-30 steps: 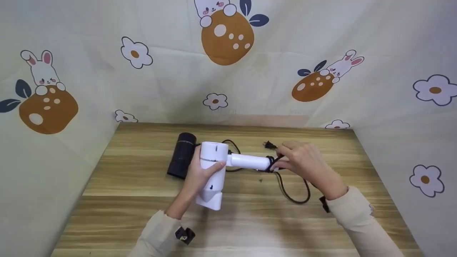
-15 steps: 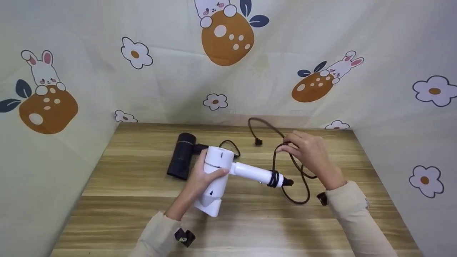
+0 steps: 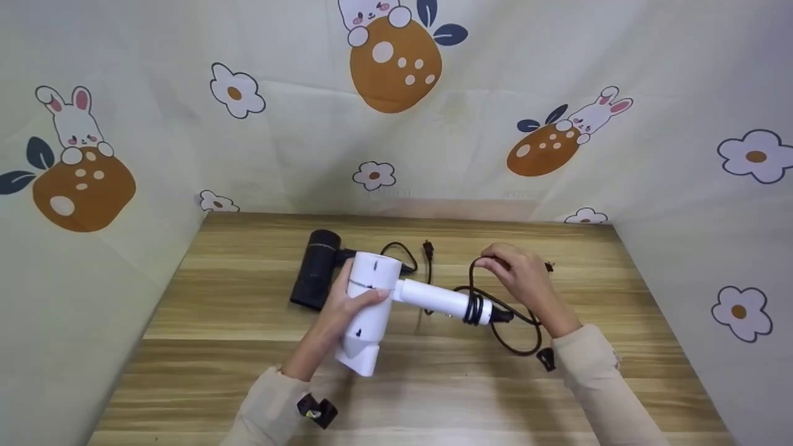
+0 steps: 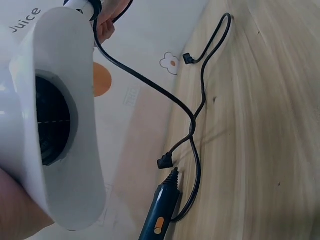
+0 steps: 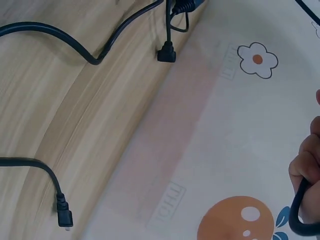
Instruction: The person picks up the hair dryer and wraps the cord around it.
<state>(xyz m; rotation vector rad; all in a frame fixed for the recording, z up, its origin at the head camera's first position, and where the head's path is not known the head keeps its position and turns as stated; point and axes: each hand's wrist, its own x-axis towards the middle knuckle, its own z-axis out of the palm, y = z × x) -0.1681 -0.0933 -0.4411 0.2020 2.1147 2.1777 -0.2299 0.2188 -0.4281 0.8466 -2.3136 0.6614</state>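
Observation:
My left hand grips the barrel of a white hair dryer, its handle pointing right and slightly down. Black cord loops circle the handle near its end. Above the handle's end, my right hand pinches the power cord between thumb and fingers. In the right wrist view, curled fingers close round the cord at the right edge. The dryer's wide white nozzle fills the left side of the left wrist view.
A black hair dryer lies on the wooden table behind the left hand. One plug shows near its handle, another plug beyond the right hand. Slack cord curves below the white handle. Printed fabric walls the back and sides.
The right hand has pulled cord up from the handle, then moved slightly left. A plug has swung left toward the black dryer. The white handle's end has dropped a little, with loops now visible round it.

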